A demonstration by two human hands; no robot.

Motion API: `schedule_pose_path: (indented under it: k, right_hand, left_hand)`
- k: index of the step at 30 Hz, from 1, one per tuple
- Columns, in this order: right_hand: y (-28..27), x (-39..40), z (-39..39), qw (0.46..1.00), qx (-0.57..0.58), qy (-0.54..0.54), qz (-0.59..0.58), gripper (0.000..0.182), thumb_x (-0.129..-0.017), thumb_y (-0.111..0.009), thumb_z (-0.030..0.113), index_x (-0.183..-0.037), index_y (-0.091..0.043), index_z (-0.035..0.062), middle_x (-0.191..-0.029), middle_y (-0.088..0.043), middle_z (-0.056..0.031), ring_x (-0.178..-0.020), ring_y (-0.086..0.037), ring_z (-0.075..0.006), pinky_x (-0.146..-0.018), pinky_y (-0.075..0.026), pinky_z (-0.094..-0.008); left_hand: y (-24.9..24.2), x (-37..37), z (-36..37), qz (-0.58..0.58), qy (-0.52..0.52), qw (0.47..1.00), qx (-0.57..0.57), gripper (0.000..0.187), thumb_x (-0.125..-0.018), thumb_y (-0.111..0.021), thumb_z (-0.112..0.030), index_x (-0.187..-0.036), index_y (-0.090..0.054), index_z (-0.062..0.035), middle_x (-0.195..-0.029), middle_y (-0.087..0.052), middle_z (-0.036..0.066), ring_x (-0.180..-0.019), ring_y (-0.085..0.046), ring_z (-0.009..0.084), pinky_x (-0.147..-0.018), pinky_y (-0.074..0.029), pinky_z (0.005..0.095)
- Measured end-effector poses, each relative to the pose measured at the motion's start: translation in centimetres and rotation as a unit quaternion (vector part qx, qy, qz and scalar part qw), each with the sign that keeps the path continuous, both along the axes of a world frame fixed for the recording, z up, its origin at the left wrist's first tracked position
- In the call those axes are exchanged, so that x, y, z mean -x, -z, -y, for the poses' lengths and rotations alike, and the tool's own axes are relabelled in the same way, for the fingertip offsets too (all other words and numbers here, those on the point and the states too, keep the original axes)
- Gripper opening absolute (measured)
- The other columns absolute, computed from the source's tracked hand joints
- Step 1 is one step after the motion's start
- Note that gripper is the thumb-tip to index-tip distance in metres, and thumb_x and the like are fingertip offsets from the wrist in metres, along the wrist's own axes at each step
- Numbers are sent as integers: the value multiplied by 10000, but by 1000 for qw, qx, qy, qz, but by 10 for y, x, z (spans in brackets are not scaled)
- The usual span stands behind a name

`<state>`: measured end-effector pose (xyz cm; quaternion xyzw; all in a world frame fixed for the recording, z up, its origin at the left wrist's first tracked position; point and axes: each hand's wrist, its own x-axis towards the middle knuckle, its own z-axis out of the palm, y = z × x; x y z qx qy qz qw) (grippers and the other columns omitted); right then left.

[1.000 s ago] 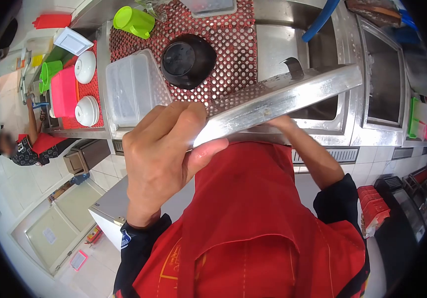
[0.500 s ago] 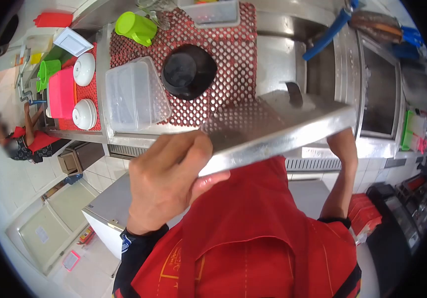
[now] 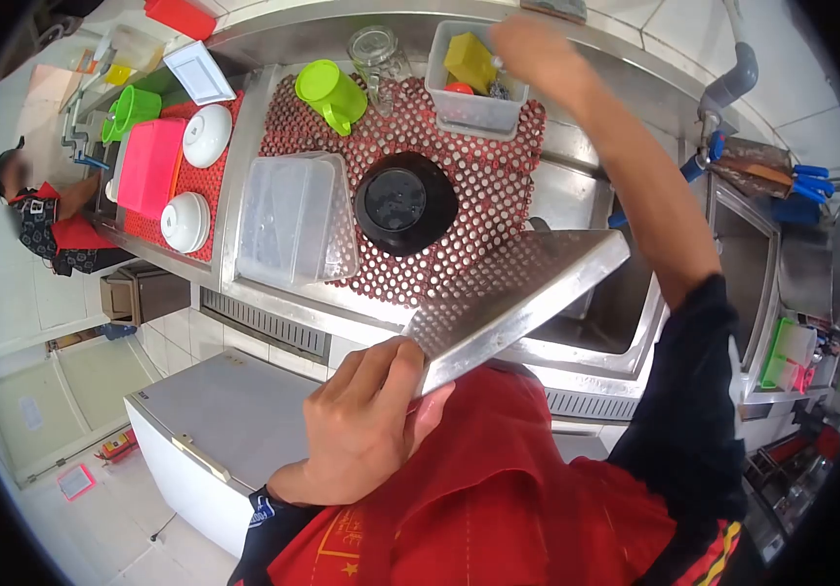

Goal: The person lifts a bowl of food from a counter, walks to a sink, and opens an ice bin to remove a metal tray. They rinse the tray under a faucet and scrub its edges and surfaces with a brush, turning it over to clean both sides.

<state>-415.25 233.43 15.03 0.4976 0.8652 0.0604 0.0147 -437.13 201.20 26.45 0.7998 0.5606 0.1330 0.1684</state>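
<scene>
My left hand grips the near left end of a flat metal panel, fingers wrapped round its edge. The panel is tilted over the sink's front edge. My right hand, blurred, is at the right side of a clear plastic container holding a yellow sponge and other small items; its fingers are too smeared to read. A black bowl sits upside down on the red perforated mat, beside a clear plastic tub.
Behind the tub stand a green mug and a glass mug. White bowls and a pink container are on the left. A co-worker stands at the far left. The sink basin lies right of the panel.
My right hand has let go of the panel's far end and moved up to the plastic container. My left hand still holds the panel, now shifted lower in view. The view has shifted.
</scene>
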Motion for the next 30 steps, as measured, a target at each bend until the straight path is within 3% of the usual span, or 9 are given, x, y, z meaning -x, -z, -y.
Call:
schedule_pose_path:
  k: [2,6,11,17,18,22,24,27,30]
  right_hand:
    - [42,36,-32,992,86,87,40,243,-870,-572,189,-971,-737,41,-1030,-710,-160,-925,-704,-300,-770,-568,-386]
    - [75,42,-51,985,149,78,48,249,-893,-579,182,-1042,-731,54,-1097,-703,-136,-1009,-687,-310,-800,-565,-401]
    - [52,40,-34,980,163,83,75,226,-853,-608,155,-1013,-731,54,-1098,-689,-162,-997,-683,-318,-771,-567,-416]
    - [-67,-27,59,984,13,132,-122,246,-840,-521,77,-1011,-682,5,-986,-676,-247,-924,-663,-396,-797,-531,-460]
    - [-43,-68,74,974,-153,22,-167,232,-846,-534,79,-1024,-669,16,-942,-668,-236,-915,-645,-377,-817,-507,-453]
    - [-77,-95,224,934,-40,202,-291,321,-855,-599,-22,-1162,-655,49,-935,-644,-167,-874,-639,-316,-758,-486,-362]
    - [-68,-85,277,898,35,252,-359,274,-847,-580,-38,-1113,-641,-12,-911,-628,-190,-837,-616,-379,-746,-471,-426]
    - [2,-68,319,882,176,207,-386,314,-838,-576,-39,-1137,-652,21,-957,-625,-197,-859,-631,-374,-740,-479,-447]
    - [69,-21,334,880,282,161,-346,408,-799,-587,-29,-1184,-661,82,-1002,-628,-185,-880,-644,-364,-781,-515,-444]
  left_hand:
    - [-6,-1,-5,-3,-18,1000,21,374,-790,-745,-232,-1054,-578,-26,-929,-646,95,-740,-646,260,-562,-520,343]
    - [-15,4,-19,-4,-33,998,46,330,-774,-738,-206,-1012,-597,-26,-902,-650,99,-725,-640,268,-578,-522,361]
    - [-15,9,-31,34,-27,998,46,292,-745,-735,-168,-970,-624,-18,-867,-648,104,-693,-626,274,-596,-517,376]
    - [-14,17,-38,80,-4,996,45,338,-732,-719,-135,-1036,-646,-5,-843,-634,111,-689,-621,277,-589,-511,371]
    - [-13,18,-38,86,1,995,45,338,-734,-713,-129,-1043,-648,-7,-843,-632,114,-688,-621,277,-587,-509,369]
    - [-15,19,-44,122,27,989,74,345,-749,-681,-98,-1080,-641,-11,-865,-627,143,-730,-621,323,-631,-501,386]
    - [-14,19,-49,147,43,984,87,347,-756,-671,-92,-1091,-635,-8,-883,-627,161,-759,-617,354,-664,-498,404]
    - [-15,17,-60,143,88,982,91,391,-787,-625,-61,-1169,-576,9,-920,-624,200,-798,-601,405,-710,-489,430]
    - [-9,17,-64,137,97,978,126,433,-831,-577,-41,-1256,-504,6,-821,-566,168,-712,-531,316,-646,-435,370]
